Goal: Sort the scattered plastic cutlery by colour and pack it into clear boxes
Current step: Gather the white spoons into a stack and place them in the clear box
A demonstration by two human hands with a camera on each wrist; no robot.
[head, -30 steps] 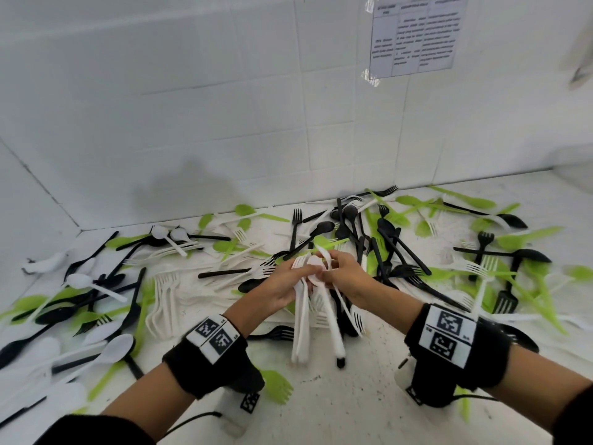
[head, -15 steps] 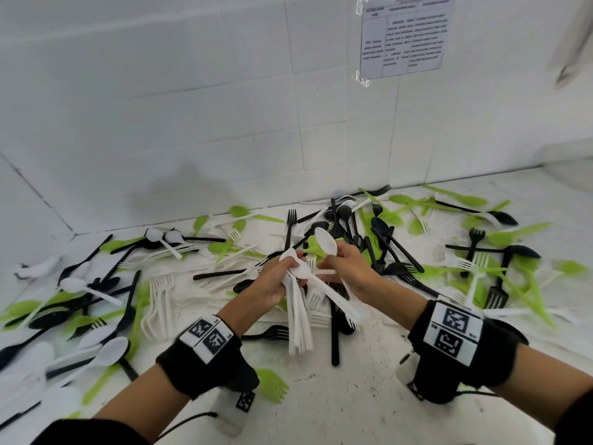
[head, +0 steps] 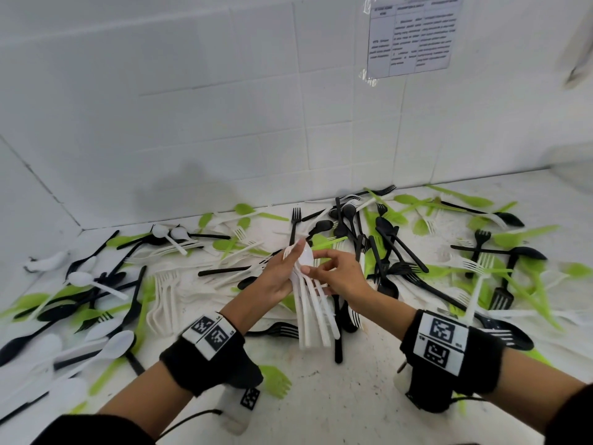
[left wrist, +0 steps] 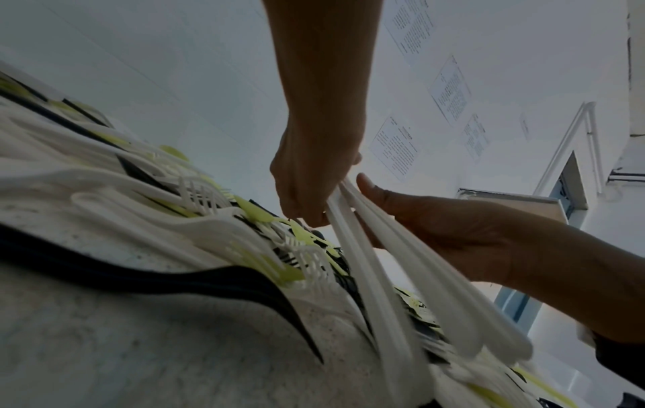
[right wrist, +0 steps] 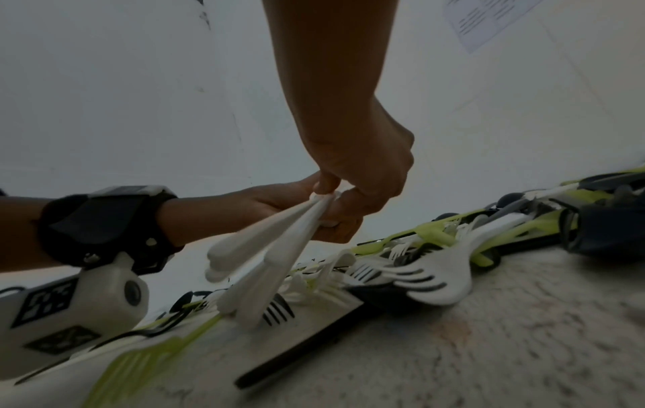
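White cutlery bunched above the desk, heads up, handles hanging: left hand grips the heads to keep one colour together, right hand pinches w/ thumb & finger, prob. squaring the stack.

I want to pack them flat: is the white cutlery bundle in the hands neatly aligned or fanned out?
Fanned out. The white cutlery bundle is pinched together at the top by the left hand, while its handles splay apart below.

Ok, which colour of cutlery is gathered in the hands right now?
The white cutlery: the left hand holds a bundle of white pieces, handles hanging toward the counter, while the right hand touches it. Black and green pieces all lie scattered on the counter.
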